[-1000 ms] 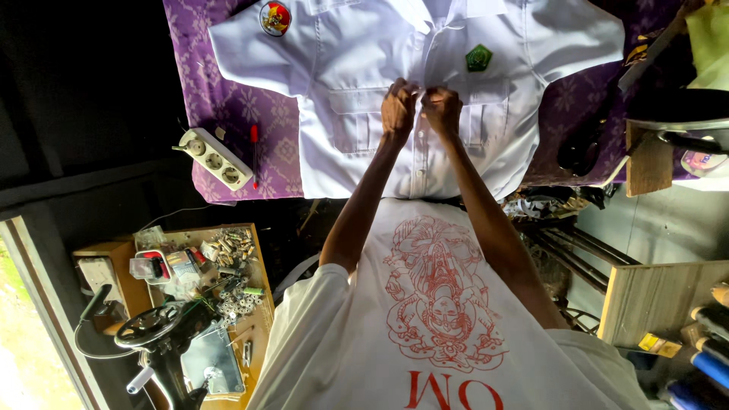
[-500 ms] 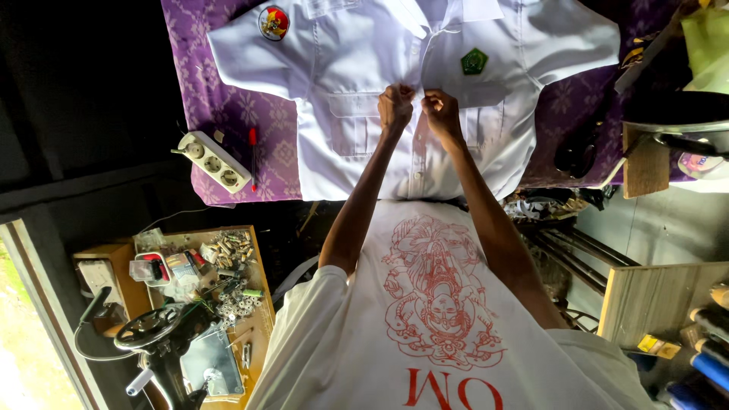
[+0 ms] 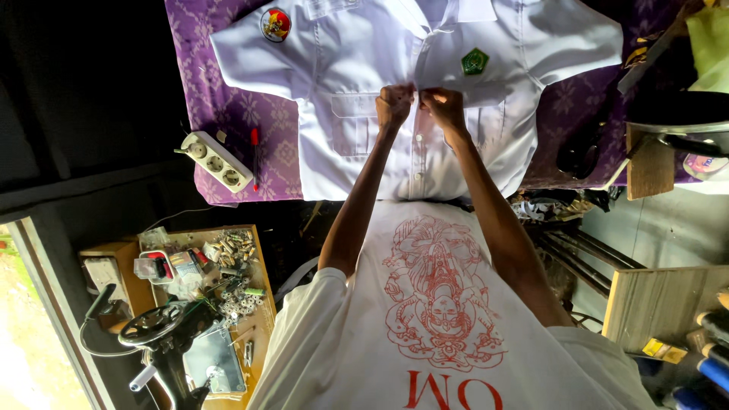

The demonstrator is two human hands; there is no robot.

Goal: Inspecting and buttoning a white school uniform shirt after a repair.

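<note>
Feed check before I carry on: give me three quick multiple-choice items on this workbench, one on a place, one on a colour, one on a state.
1. Where does the power strip lie?
A. On the edge of the purple cloth, beside the white shirt
B. On top of the shirt's collar
C. On the sewing machine

2. What colour is the badge above the shirt's chest pocket, near the right hand?
A. Blue
B. Green
C. Black

3. How are the left hand and the right hand set?
A. Both flat and apart on the sleeves
B. One lifted clear of the shirt
C. Both closed on the shirt's front, close together

Answers: 1 A, the strip sits at the cloth's edge, left of the shirt in the picture; 2 B, the patch is plainly green; 3 C, both fists pinch fabric at the chest.
</note>
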